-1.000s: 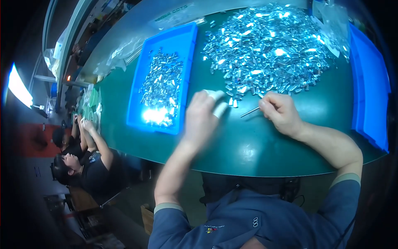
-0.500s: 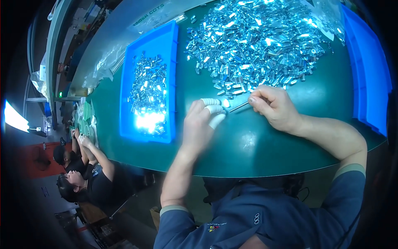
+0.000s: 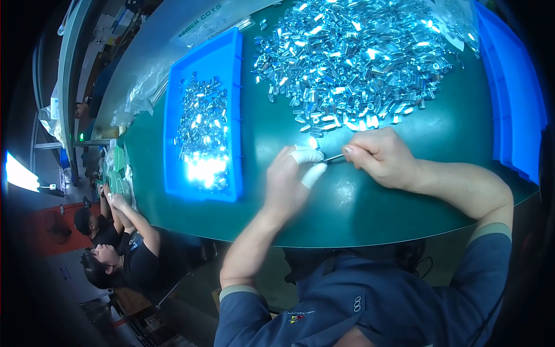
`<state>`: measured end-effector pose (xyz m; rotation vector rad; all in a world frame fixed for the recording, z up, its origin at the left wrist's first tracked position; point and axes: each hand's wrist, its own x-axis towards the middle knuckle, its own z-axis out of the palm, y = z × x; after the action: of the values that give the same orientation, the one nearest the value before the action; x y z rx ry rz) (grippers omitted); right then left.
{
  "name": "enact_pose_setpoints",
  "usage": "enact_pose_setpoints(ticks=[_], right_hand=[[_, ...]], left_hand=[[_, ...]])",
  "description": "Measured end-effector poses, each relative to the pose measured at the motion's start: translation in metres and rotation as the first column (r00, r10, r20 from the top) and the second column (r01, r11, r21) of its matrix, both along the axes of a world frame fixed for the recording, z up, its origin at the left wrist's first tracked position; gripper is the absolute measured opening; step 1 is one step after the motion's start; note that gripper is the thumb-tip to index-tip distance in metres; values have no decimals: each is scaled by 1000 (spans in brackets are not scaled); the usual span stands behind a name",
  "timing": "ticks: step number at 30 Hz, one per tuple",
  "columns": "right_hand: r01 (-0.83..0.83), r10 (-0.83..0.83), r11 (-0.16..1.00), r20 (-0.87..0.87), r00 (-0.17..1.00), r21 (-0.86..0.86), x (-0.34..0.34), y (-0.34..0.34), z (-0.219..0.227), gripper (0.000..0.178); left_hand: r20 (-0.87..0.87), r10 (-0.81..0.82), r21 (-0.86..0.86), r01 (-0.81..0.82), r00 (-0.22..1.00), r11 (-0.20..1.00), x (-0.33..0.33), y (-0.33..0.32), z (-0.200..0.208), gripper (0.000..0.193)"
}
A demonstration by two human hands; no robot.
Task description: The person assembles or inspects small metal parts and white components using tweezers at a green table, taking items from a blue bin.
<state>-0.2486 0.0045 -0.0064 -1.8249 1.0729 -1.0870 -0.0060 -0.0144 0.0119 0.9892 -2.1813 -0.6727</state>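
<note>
L hand (image 3: 287, 180): white finger cots (image 3: 314, 176) on thumb + fingertips; narrow pinch on small metal part (image 3: 321, 159), mostly hidden by fingertips. R hand (image 3: 386, 158): closed on thin metal rod (image 3: 335, 157), gripped betw. thumb & curled fingers, bare skin, no cots seen. Rod slants slightly down toward L; its far end meets the pinched part at L fingertips. Can't tell if rod tip is inside part or only against it. Both hands low over green worktop (image 3: 347, 217), approx. mid-width, near edge side.

Loose metal piece (image 3: 313, 142) lies just beyond L fingertips, near but apart from main heap.

Heap of shiny metal parts (image 3: 352, 63): beyond hands, wide spread, short tube-like pcs, random orient., strong glare. Blue tray (image 3: 236, 115) L of hands, on worktop; holds smaller batch of similar pcs (image 3: 202, 113), near end washed out by glare. Blue bin (image 3: 511, 92) at far R, partly cut by fisheye rim. Transp. plastic bag (image 3: 457, 26) at upper R, by heap; plastic wrap (image 3: 139, 95) beyond tray, upper L.

Far L: co-worker (image 3: 144, 260) in dark top, arms fwd over green items (image 3: 118, 185) at worktop edge; 2nd person (image 3: 103, 231) behind, dark cap. Bright lamp (image 3: 22, 172) at L rim.
</note>
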Motion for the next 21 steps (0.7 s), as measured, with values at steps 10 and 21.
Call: enact_pose_setpoints(ticks=[10,21], right_hand=[[-39,42,998,-76,996,48,1,6,3,35],[-51,60,995,-99,993,91,7,9,10,26]], left_hand=[[-15,-21,-45,20,1000,999,1,1,-2,23],[-8,-24,-91,23,1000,996,-4,2,-6,23]])
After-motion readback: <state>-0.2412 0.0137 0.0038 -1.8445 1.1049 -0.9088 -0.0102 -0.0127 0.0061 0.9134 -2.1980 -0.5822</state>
